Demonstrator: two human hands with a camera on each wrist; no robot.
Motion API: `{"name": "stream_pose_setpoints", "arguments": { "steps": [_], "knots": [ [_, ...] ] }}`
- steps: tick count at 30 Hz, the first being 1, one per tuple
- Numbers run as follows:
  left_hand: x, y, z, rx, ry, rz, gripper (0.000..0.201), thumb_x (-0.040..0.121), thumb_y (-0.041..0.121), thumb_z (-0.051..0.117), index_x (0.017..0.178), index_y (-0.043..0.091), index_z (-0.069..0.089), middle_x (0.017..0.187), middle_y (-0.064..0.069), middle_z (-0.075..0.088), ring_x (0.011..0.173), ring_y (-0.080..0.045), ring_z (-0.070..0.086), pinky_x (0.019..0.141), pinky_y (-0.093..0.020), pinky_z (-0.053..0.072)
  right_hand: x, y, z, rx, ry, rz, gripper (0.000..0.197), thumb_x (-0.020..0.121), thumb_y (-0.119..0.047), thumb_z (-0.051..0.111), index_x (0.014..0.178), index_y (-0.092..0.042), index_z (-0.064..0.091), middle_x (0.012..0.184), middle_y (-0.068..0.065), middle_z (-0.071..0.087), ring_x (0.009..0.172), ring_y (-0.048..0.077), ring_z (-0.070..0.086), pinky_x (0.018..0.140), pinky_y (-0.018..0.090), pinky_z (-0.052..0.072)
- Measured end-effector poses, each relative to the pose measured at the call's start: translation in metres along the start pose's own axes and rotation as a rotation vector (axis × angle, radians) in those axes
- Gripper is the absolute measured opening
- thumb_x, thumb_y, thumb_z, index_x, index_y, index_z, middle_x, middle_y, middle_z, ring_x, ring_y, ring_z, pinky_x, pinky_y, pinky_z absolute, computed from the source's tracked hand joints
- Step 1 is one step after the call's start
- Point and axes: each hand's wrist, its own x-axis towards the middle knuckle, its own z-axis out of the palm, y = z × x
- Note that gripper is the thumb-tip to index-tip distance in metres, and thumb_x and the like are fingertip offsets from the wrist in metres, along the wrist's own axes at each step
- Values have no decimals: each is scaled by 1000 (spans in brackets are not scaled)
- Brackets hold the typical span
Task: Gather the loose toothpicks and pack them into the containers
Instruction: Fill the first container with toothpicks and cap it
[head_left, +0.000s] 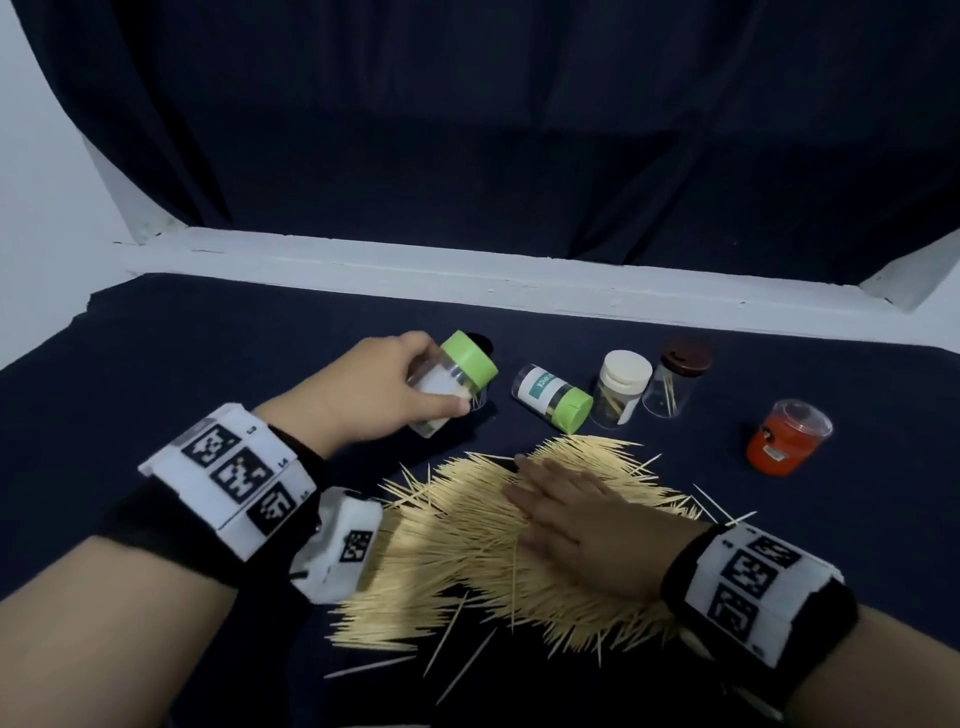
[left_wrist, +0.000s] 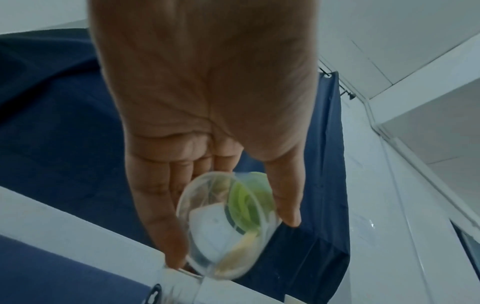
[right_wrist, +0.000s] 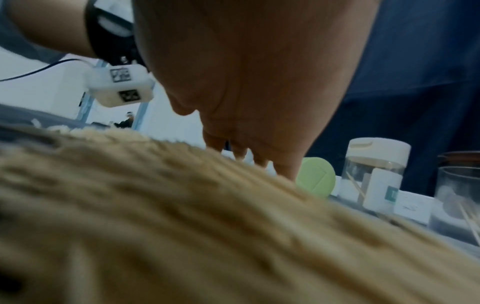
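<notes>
head view high above; wrist views close, underneath

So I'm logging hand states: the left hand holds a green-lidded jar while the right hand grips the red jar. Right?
Not quite. The right hand lies flat on the toothpick pile, fingers straight; the red jar stands apart, untouched. The head view shows it. The left hand does hold the green-lidded jar.

Dark-cloth table (head_left: 208, 353): toothpick heap (head_left: 467, 545), four jars (head_left: 623, 387), one tipped.
</notes>
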Motion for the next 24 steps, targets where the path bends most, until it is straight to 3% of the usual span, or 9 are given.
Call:
{"name": "stream_pose_setpoints", "arguments": {
  "steps": [4, 6, 8, 9, 11, 15, 17, 19, 24],
  "knots": [
    [-11, 14, 11, -75, 99, 15, 44, 67, 50, 77, 97, 27, 55, 87, 11, 60, 76, -5, 58, 65, -24, 45, -5, 6, -17, 114, 191, -58, 48, 102, -42, 25, 149, -32, 23, 157, -17, 6, 142, 2, -11, 116, 28, -4],
    [-14, 18, 15, -74, 142, 24, 49, 64, 50, 79, 100, 27, 56, 94, 10, 60, 82, -6, 58, 71, -25, 48, -9, 8, -30, 202, 322, -42, 41, 102, -38, 33, 139, -27, 46, 149, -17, 32, 141, 0, 13, 111, 18, 11],
    [-16, 22, 20, -44, 192, 27, 56, 60, 49, 82, 104, 26, 56, 98, 11, 57, 87, -6, 56, 74, -24, 46, -14, 7, -43, 340, 533, 14, 37, 100, -38, 38, 115, -18, 66, 124, -8, 60, 117, 6, 50, 99, 24, 37],
    [-18, 23, 23, -26, 216, 29, 58, 59, 49, 83, 104, 26, 56, 99, 11, 55, 88, -6, 55, 74, -23, 46, -16, 6, -48, 447, 647, 35, 40, 98, -40, 39, 105, -12, 68, 109, 1, 66, 100, 13, 58, 90, 29, 45],
    [-20, 28, 29, -1, 249, 52, 55, 57, 46, 84, 100, 25, 56, 95, 12, 52, 86, -5, 53, 72, -22, 45, -19, -1, -58, 669, 769, 51, 47, 94, -50, 38, 102, -14, 65, 95, 7, 67, 83, 17, 60, 78, 33, 48],
    [-26, 36, 37, 27, 291, 140, 52, 59, 44, 84, 98, 28, 55, 93, 14, 49, 84, -1, 49, 68, -16, 41, -19, -16, -70, 914, 655, 9, 58, 70, -73, 35, 109, -35, 56, 94, -6, 63, 72, 11, 65, 70, 35, 53],
    [-30, 40, 42, 22, 290, 173, 50, 60, 45, 83, 100, 29, 56, 93, 15, 51, 83, 0, 50, 65, -12, 39, -15, -18, -72, 962, 645, -23, 53, 74, -66, 49, 110, -29, 57, 90, -2, 64, 63, 11, 63, 63, 32, 54],
    [-33, 44, 44, -26, 268, 180, 47, 62, 48, 80, 99, 29, 58, 91, 15, 55, 80, 0, 54, 62, -13, 42, -11, -16, -72, 953, 666, -50, 39, 79, -47, 67, 107, -21, 61, 85, 2, 67, 56, 12, 60, 59, 31, 52],
    [-34, 43, 44, -142, 213, 153, 48, 62, 50, 78, 101, 25, 65, 86, 12, 64, 75, -2, 60, 65, -21, 50, -10, -11, -69, 965, 651, -137, 24, 80, -27, 73, 103, -28, 64, 96, 5, 67, 65, 20, 59, 70, 48, 53]
  ]
}}
